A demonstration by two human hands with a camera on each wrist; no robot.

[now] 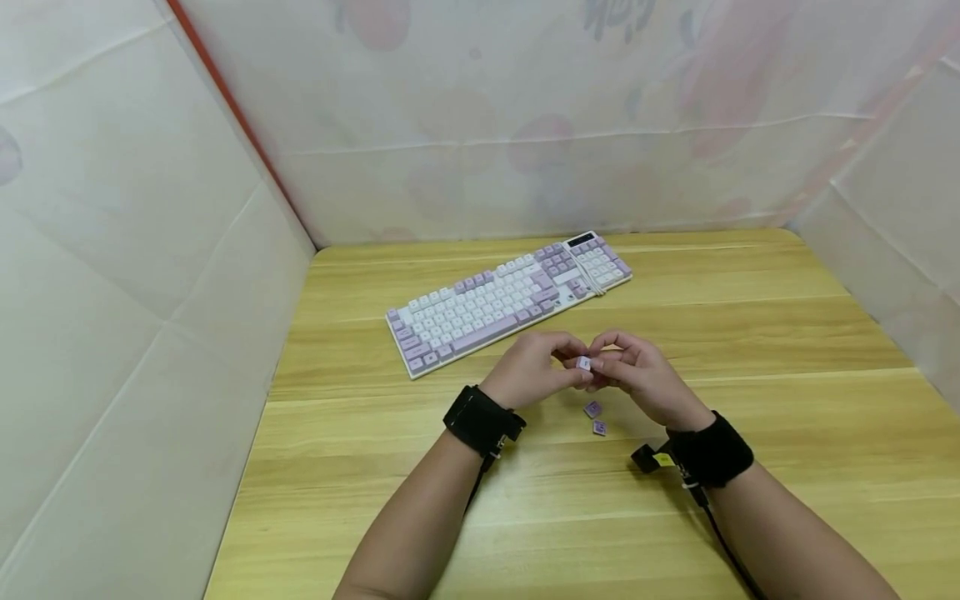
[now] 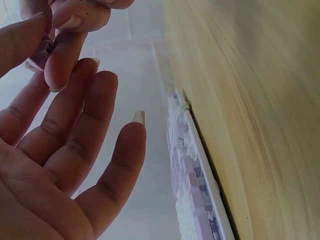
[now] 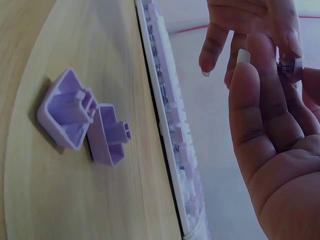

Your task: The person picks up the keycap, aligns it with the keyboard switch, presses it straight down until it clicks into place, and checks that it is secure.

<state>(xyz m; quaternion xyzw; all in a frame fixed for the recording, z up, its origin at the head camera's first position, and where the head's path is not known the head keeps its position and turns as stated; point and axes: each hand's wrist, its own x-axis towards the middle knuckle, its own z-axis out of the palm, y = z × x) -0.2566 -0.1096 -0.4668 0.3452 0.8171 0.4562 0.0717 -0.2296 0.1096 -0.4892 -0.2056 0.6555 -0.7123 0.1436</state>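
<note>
Fingertips of both hands meet on a small pale purple keycap [image 1: 584,363] above the table. My left hand [image 1: 528,372] pinches it from the left, and my right hand [image 1: 651,385] pinches it from the right. The keycap's dark underside [image 3: 287,66] partly shows between the fingers in the right wrist view. Below the hands, two loose purple keycaps lie on the wood: one keycap [image 1: 592,409] farther from me and another keycap [image 1: 599,427] nearer. Seen from the right wrist, both have their hollow stem sides exposed.
Beyond the hands, a white and purple keyboard [image 1: 480,312] lies at a slant, its cable [image 1: 588,273] bundled over its right part. Fabric walls [image 1: 465,183] surround the wooden table [image 1: 750,333] at the back and sides. Black straps with wrist cameras and cords sit on both wrists.
</note>
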